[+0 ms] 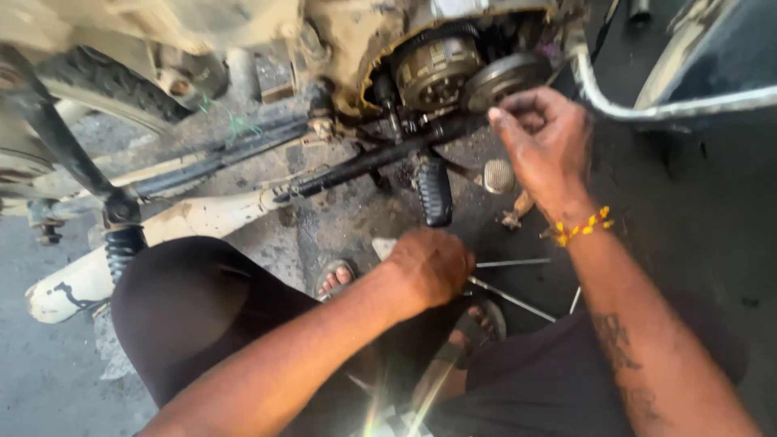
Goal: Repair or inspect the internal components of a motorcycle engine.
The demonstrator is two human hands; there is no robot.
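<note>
A round grey metal clutch disc (503, 78) stands on edge, tilted, just right of the exposed brownish clutch assembly (437, 69). Thin silvery rods (510, 299) lie flat on the floor well below that assembly.

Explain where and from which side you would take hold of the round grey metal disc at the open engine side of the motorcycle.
Grip the round grey metal disc by its rim, coming from the lower right, where the right hand already is. Its flat face tilts outward toward that side and its right edge is exposed, while the ribbed round clutch assembly crowds its left. Fingers on opposite rim edges probably suit it best.
</note>
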